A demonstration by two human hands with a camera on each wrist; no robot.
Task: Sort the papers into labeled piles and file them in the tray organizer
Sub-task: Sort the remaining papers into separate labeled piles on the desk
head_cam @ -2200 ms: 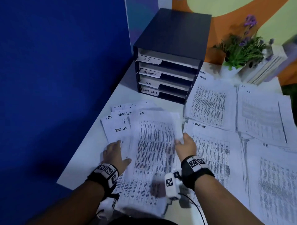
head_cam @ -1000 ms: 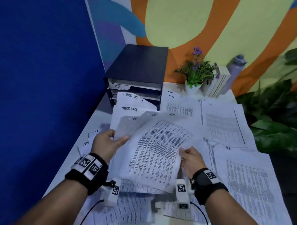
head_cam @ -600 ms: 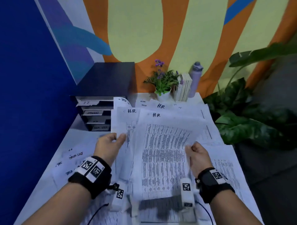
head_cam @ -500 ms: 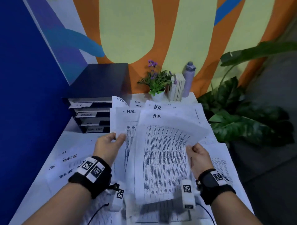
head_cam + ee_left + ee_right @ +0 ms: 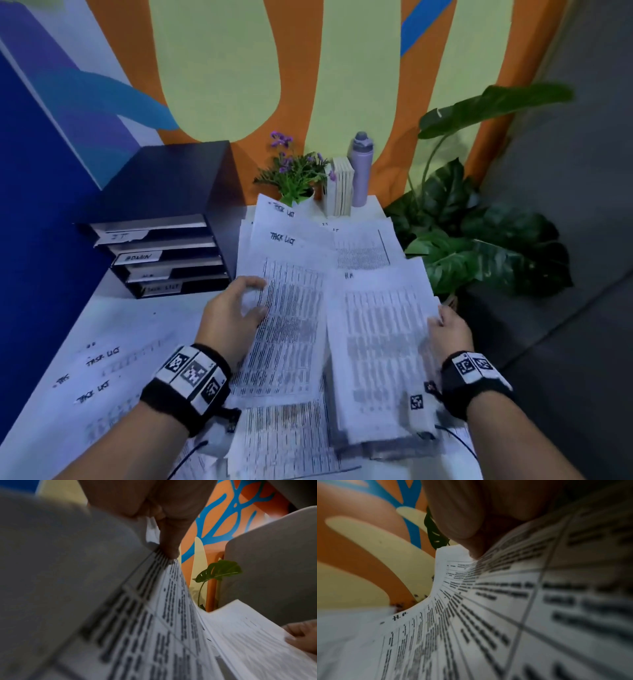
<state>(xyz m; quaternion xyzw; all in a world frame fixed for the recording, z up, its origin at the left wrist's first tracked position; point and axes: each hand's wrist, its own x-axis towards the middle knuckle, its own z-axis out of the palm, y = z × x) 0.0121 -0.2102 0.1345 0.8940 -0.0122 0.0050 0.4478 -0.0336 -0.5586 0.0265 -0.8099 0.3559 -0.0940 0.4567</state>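
Observation:
My left hand (image 5: 253, 296) pinches the left edge of a few printed sheets headed TASK LIST (image 5: 291, 301), raised over the table. The left wrist view shows a finger (image 5: 169, 547) pressed on those sheets (image 5: 154, 628). My right hand (image 5: 442, 322) grips the right edge of a thicker stack headed H.R. (image 5: 376, 342). In the right wrist view the thumb (image 5: 467, 534) lies on the H.R. page (image 5: 471, 615). The dark tray organizer (image 5: 164, 253) stands at the back left, with slots labelled IT, ADMIN, H.R. and TASK LIST.
More TASK LIST sheets (image 5: 99, 370) lie on the white table at the left, and other printed sheets (image 5: 284, 438) lie under the held ones. A flower pot (image 5: 294, 178), books (image 5: 339, 186) and a lilac bottle (image 5: 361, 171) stand at the back. A leafy plant (image 5: 479, 240) is off the table's right edge.
Both hands held one fan of H.R. sheets. Now my right hand holds the H.R. stack further right, and my left hand holds TASK LIST sheets. My view has swung right.

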